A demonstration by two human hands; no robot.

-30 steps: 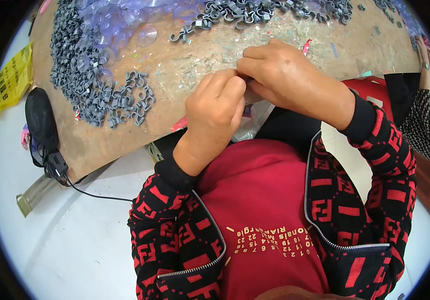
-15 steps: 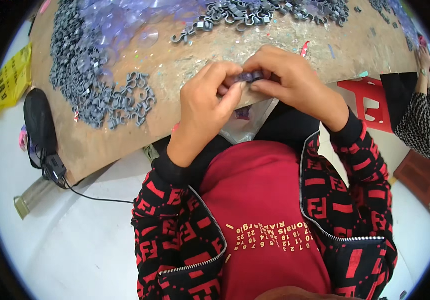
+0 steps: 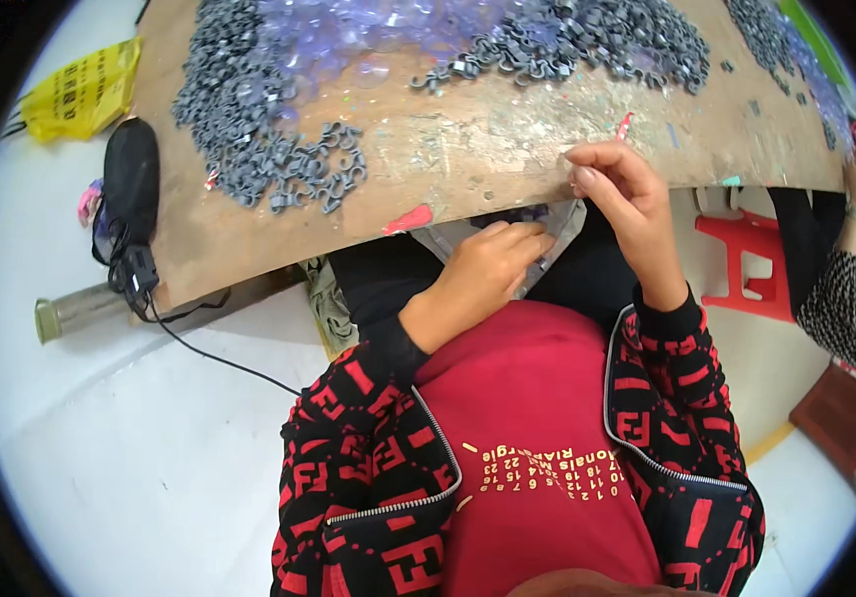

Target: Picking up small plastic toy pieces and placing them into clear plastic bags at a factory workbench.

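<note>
My left hand [image 3: 488, 277] is low over the clear plastic bag [image 3: 569, 237] at the table's front edge, by my lap. Its fingers are loosely bent and point right; the thumb and palm side are hidden, and I see nothing held. Dark purplish pieces [image 3: 526, 215] show at the bag's mouth, just beyond those fingers. My right hand [image 3: 632, 204] is raised over the table edge, thumb and forefinger pinched close together. Whatever lies between the tips is too small to make out. Grey plastic clips [image 3: 314, 174] lie heaped on the wooden table [image 3: 428, 149], left of both hands.
Beyond the hands, more grey clips [image 3: 567, 45] and clear purplish discs [image 3: 368, 70] cover the far table. Red scraps [image 3: 410, 220] lie near the edge. A black pouch [image 3: 132, 179] and cable hang left, by a yellow bag [image 3: 80, 92]. Right are a red stool [image 3: 747, 264] and another person's patterned sleeve [image 3: 841, 308].
My hands have parted from the dark piece they held together. The left moved down to the bag; the right moved slightly right and down. The view has shifted, showing more of the left side.
</note>
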